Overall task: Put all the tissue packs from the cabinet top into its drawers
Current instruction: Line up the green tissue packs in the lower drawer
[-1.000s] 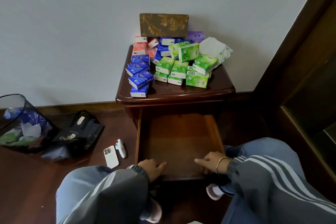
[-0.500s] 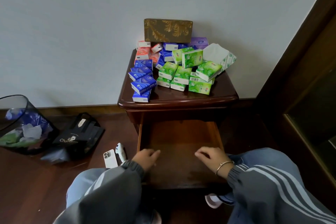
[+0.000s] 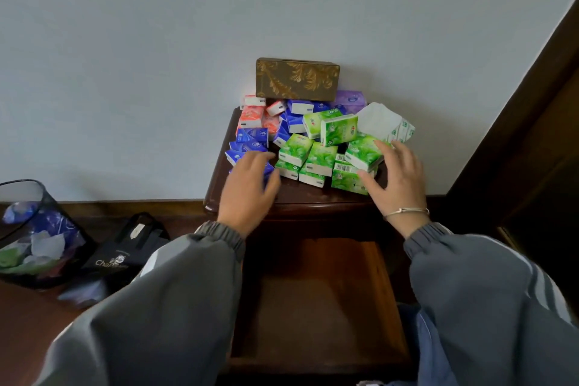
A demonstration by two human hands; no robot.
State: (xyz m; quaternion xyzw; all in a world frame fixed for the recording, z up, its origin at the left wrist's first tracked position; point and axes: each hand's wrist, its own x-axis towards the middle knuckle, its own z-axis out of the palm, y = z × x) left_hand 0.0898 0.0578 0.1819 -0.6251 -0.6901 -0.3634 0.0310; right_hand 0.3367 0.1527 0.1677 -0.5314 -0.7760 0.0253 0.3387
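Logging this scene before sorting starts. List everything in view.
cabinet: one, dark wood, against the wall
drawer: one, brown, open below the top
green tissue packs: about nine, green, top's front right
blue tissue packs: several, blue, top's left
red tissue packs: few, red-orange, back left
purple tissue pack: one, purple, back right
white tissue pack: one, white, right edge
tissue box: one, brown-gold, back, against the wall
bin: one, black mesh, floor left
bag: one, black, beside the bin
left hand: one, over the blue tissue packs
right hand: one, fingers spread on green tissue packs
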